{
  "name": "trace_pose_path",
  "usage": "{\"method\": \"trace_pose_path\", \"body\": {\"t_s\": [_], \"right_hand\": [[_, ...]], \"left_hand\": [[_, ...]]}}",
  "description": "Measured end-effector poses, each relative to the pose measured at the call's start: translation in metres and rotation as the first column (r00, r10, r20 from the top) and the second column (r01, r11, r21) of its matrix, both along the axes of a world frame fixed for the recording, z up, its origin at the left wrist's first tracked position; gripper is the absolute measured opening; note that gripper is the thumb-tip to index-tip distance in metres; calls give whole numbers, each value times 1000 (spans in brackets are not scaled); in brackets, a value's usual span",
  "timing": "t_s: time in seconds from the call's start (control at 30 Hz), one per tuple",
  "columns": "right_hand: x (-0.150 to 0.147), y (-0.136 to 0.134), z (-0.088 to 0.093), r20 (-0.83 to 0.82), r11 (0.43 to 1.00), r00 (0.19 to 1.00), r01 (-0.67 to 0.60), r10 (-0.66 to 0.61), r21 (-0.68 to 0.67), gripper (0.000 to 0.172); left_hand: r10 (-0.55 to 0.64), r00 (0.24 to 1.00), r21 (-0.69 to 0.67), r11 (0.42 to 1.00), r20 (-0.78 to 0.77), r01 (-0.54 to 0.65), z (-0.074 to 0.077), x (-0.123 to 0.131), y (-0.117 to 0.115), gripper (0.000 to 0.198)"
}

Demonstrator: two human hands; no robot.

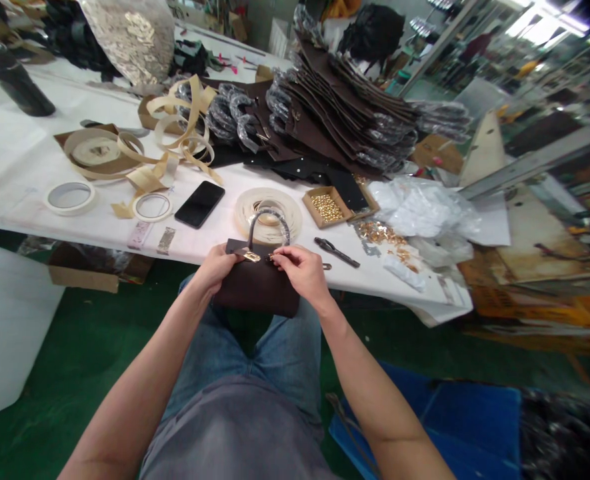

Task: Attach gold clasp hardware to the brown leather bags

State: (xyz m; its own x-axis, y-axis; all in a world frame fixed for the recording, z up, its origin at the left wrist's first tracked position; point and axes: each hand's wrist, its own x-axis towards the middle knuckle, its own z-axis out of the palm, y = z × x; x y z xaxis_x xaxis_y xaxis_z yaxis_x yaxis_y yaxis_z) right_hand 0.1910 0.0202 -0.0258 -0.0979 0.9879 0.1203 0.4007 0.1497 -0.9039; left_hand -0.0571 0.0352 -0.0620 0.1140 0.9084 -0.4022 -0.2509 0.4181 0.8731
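- Bag (259, 293), dark brown, sits over the person's lap at the table (107, 227) edge, its film-wrapped handle (251, 230) arching before a tape roll (243, 215).
- Left hand (219, 268) grasps its upper left corner, beside a gold plate (251, 255).
- Right hand (302, 269) pinches a small piece (271, 257) (too tiny to identify) at the top edge.
- Phone (200, 204) lies beyond, near the left hand.

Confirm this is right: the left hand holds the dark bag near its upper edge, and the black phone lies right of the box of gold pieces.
Wrong side: the head view shows the black phone left of the box of gold pieces. The left hand does hold the dark bag near its upper edge.
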Motion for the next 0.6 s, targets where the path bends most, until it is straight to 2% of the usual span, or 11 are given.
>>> {"method": "trace_pose_path", "body": {"t_s": [0.37,0.6], "right_hand": [[6,10,0,78,992,996,-29,40,-127,22],[-4,7,11,234,996,972,2,18,-84,16]], "left_hand": [[-7,1000,42,999,10,7,1,-1,-1,29],[13,999,60,998,-29,-11,0,-1,1,25]]}}
